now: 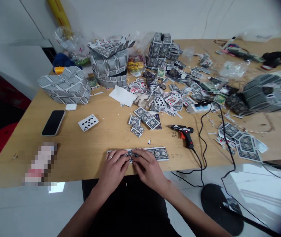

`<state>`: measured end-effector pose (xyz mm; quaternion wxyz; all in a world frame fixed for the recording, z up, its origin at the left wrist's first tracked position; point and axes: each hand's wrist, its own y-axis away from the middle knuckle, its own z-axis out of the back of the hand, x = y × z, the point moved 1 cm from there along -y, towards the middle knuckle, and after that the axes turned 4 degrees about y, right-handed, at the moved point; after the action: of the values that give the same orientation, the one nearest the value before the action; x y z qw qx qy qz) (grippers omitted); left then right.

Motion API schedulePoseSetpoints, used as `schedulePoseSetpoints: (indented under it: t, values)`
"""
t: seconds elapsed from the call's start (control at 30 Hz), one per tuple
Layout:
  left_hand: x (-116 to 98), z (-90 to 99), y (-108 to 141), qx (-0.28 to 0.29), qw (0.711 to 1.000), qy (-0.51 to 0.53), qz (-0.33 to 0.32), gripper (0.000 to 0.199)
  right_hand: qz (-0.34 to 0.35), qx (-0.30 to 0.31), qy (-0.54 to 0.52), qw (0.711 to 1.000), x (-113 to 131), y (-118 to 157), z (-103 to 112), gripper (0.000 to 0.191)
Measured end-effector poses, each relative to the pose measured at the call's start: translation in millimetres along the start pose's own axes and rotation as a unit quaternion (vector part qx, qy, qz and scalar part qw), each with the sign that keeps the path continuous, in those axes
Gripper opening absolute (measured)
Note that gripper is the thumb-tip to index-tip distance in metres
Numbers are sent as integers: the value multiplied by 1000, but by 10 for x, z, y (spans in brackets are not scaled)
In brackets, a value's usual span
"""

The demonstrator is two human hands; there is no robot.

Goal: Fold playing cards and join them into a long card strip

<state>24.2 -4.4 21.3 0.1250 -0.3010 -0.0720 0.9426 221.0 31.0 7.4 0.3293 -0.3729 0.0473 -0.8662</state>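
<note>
A long flat strip of folded playing cards [161, 153], with grey-and-white patterned backs, lies along the table's front edge. My left hand [113, 168] is closed on its left and middle part, fingertips on top and thumb at the near edge. Beside it, my right hand [149, 166] grips the strip just right of the middle, the thumbs close together. The fingers cover much of the strip's middle. Past the hands lies a small scrap [149, 142]. Several folded card pieces [144, 117] sit farther back. A black hot glue gun [186, 134] rests to the right.
Woven card baskets [66, 85] stand at the back left, and another card basket [271, 93] at the right. Loose playing cards [170, 98] heap mid-table near a white power strip [199, 107]. A phone [53, 122] lies left. Black cables [202, 131] hang over the front edge.
</note>
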Motion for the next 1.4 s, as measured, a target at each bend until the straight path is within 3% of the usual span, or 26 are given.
schedulePoseSetpoints:
  t: [0.27, 0.77, 0.93, 1.17, 1.4]
  values:
    - [-48, -8, 21, 8, 1000, 5, 15, 11, -7, 3, 4, 1000, 19, -39, 4, 19]
    - [-87, -12, 51, 20, 1000, -5, 22, 15, -13, 15, 29, 999, 42, -9, -42, 24]
    - [-63, 2, 70, 27, 999, 5, 16, 22, 5, -5, 11, 1000, 27, 15, 78, 32]
    - [51, 3, 137, -33, 998, 57, -4, 34, -6, -21, 41, 999, -124, 64, 336, 33]
    - [225, 175, 208, -75, 997, 33, 8, 28, 13, 6, 35, 999, -37, -9, 216, 32]
